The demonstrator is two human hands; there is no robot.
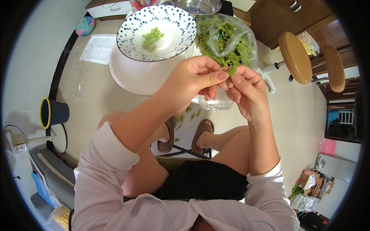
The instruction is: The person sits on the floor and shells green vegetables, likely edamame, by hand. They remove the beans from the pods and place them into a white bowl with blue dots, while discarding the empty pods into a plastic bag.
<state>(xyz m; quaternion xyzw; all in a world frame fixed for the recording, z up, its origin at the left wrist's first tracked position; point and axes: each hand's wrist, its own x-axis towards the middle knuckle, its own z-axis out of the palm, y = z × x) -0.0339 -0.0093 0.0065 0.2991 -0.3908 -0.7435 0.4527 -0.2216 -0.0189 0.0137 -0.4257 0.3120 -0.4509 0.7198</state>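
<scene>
Between the fingertips of both hands is a green soybean pod [232, 70]. My left hand [199, 76] pinches it with thumb and fingers from the left, and my right hand [245, 83] grips its other side. Beyond my left hand, a white bowl with blue square marks [179, 36] holds a small heap of shelled green beans [152, 39]. Behind my right hand lies a clear plastic bag [251, 40] full of green pods [231, 57]. The bowl and the bag rest on a round white table [130, 78], partly hidden by my arms.
A metal basin [199, 7] stands behind the bowl. Loose pods [192, 116] lie on a pale surface near my feet. On the floor at left are a white plastic tray [96, 49] and a dark bin with a yellow rim [59, 112]. A tan stool [294, 57] stands at right.
</scene>
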